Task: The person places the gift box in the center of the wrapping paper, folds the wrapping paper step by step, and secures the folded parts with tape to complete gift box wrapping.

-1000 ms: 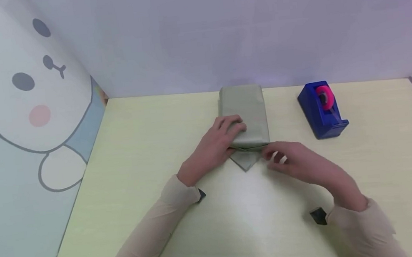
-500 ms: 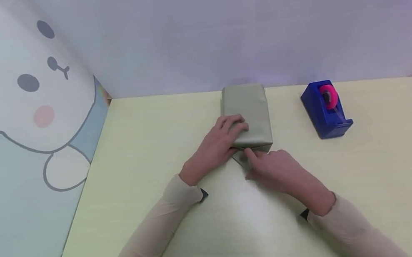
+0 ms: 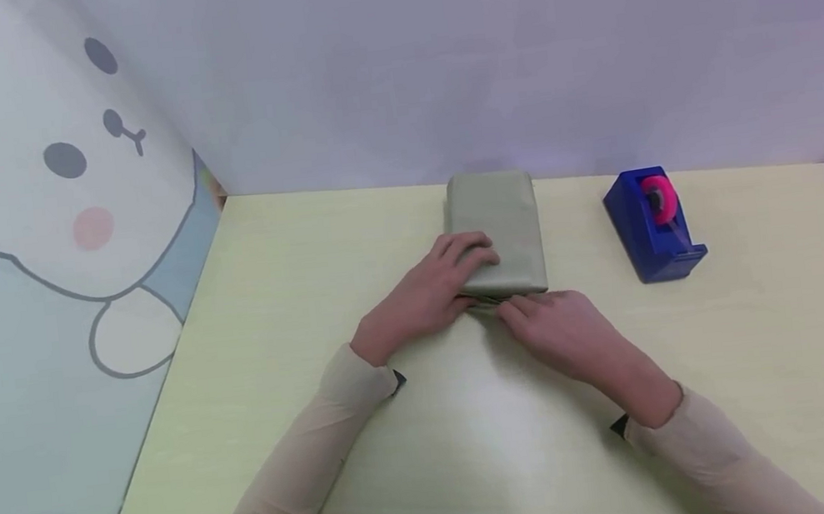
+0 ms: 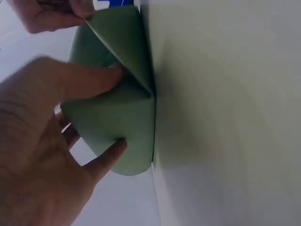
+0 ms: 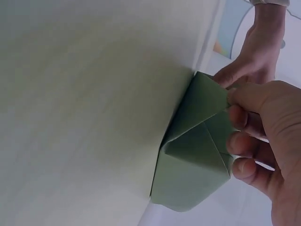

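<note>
A box-shaped parcel wrapped in grey-green paper lies toward the back of the table. My left hand holds it at the near left corner, fingers over its top and side. In the left wrist view the thumb presses into the folded near end. My right hand is at that same end. Its thumb and index finger pinch the tip of a triangular paper flap, lifted up against the end. Creased side folds show behind the flap in the right wrist view.
A blue tape dispenser with a pink-cored roll stands right of the parcel. The pale wooden table meets a plain wall behind, and a panel with a cartoon animal flanks it on the left.
My right hand has moved left from the parcel's right corner and taken hold of the pointed flap. The flap has come up from the table against the parcel's end. My left hand has stayed put.
</note>
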### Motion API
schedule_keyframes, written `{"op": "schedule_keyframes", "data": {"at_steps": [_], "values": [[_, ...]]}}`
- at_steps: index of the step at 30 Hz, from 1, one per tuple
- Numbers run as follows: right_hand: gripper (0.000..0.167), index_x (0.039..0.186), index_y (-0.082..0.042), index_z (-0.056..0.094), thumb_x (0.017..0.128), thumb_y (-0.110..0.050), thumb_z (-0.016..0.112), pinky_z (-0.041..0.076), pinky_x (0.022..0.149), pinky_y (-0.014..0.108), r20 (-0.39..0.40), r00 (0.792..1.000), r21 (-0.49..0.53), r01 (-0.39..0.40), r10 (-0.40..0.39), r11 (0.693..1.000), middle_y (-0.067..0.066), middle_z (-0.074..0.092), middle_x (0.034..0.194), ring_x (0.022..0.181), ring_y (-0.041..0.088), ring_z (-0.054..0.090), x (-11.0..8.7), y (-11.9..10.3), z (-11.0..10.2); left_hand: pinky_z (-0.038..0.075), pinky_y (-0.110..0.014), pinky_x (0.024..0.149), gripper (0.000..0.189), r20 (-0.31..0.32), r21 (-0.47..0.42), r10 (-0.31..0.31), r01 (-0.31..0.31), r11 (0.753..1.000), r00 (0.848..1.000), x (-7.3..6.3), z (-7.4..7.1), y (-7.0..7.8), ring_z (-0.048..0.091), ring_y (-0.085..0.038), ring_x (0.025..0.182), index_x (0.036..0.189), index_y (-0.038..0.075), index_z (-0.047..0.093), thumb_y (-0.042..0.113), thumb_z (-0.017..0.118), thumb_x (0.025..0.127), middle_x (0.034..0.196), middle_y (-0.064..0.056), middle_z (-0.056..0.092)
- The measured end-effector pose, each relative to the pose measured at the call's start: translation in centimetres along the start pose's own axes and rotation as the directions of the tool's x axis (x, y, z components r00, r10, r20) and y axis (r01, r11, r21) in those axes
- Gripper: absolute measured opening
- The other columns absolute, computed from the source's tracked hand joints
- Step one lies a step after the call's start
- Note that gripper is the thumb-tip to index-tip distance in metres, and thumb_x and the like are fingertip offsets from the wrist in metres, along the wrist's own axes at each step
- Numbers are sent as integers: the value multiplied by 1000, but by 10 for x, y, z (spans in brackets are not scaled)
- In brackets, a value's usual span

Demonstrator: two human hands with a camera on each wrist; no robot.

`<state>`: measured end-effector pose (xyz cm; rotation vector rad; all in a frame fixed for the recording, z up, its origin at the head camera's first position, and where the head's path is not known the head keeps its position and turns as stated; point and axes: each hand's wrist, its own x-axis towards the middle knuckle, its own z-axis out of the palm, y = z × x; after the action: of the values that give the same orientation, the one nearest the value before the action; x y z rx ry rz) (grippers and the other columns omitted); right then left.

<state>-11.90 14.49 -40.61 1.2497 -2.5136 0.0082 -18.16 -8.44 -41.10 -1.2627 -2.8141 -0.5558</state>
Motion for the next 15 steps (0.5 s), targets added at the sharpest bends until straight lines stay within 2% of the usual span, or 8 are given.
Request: {"op": "schedule_keyframes", "data": {"at_steps": [2, 4, 8, 11, 15], "values": [[18, 92, -6, 62, 88, -7, 79, 46, 51, 28, -59, 998, -8, 18, -18, 1000, 3, 65, 82, 70, 17, 55, 2, 3, 0, 39, -35, 119, 61, 25, -37, 11, -10, 999, 1000, -1, -2, -2, 36, -26, 146, 145, 16, 49, -3, 67, 90, 159, -4, 37], [15, 92, -4, 65, 86, -4, 79, 53, 60, 31, -104, 994, -13, 38, -39, 999, 7, 67, 90, 83, 23, 60, 4, 7, 1, 40, -35, 118, 66, 40, -52, 20, -18, 998, 999, -1, -3, -3, 35, -26, 146, 146, 15, 48, -6, 66, 86, 161, -5, 36], [15, 95, -1, 69, 85, -2, 81, 60, 76, 37, -154, 986, -2, 60, -60, 998, 12, 64, 101, 98, 32, 63, 7, 12, 2, 42, -34, 115, 67, 52, -39, 14, -12, 999, 999, -1, -1, -4, 36, -26, 146, 147, 14, 49, 9, 80, 88, 162, -5, 34], [17, 97, 1, 69, 85, 0, 81, 61, 79, 39, -175, 983, 17, 57, -53, 998, 13, 63, 103, 100, 32, 66, 9, 15, 2, 44, -33, 114, 68, 52, -15, -2, 3, 1000, 999, 0, 1, -3, 37, -26, 145, 147, 14, 51, 20, 85, 88, 162, -4, 34], [19, 99, 1, 70, 84, -1, 82, 62, 75, 38, -193, 980, 37, 56, -48, 998, 13, 64, 103, 97, 31, 67, 11, 19, 3, 46, -33, 112, 63, 30, 26, -15, 14, 1000, 999, 2, 3, 0, 41, -26, 139, 144, 14, 54, 26, 84, 90, 160, -4, 37]]}}
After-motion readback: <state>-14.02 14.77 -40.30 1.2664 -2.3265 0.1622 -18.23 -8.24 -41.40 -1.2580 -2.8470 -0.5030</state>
